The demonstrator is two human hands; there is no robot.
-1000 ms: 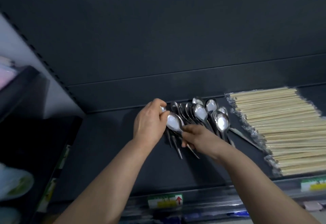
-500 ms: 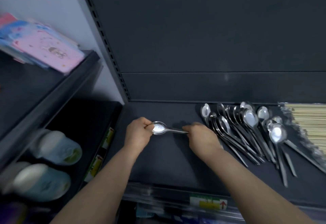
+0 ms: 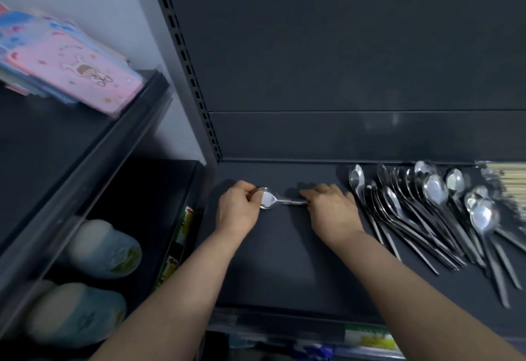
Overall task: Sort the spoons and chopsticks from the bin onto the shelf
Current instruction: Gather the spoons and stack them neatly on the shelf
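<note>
A steel spoon (image 3: 270, 200) lies crosswise low over the dark shelf (image 3: 284, 261), near its left end. My left hand (image 3: 237, 208) pinches its bowl. My right hand (image 3: 331, 209) grips its handle, which is mostly hidden under the fingers. To the right, several more steel spoons (image 3: 427, 212) lie in a fanned pile on the same shelf, bowls toward the back. A wrapped pack of pale chopsticks (image 3: 512, 182) shows at the far right edge. The bin is out of view.
A slotted upright post (image 3: 187, 73) bounds the shelf on the left. Beyond it, a neighbouring shelf holds pink and blue packets (image 3: 71, 59), with pale blue slippers (image 3: 102, 249) below. Price labels (image 3: 367, 338) line the shelf's front edge.
Both hands carried one spoon leftward from the pile to the shelf's left part. My view swung left, so the pile and chopsticks now sit at the right.
</note>
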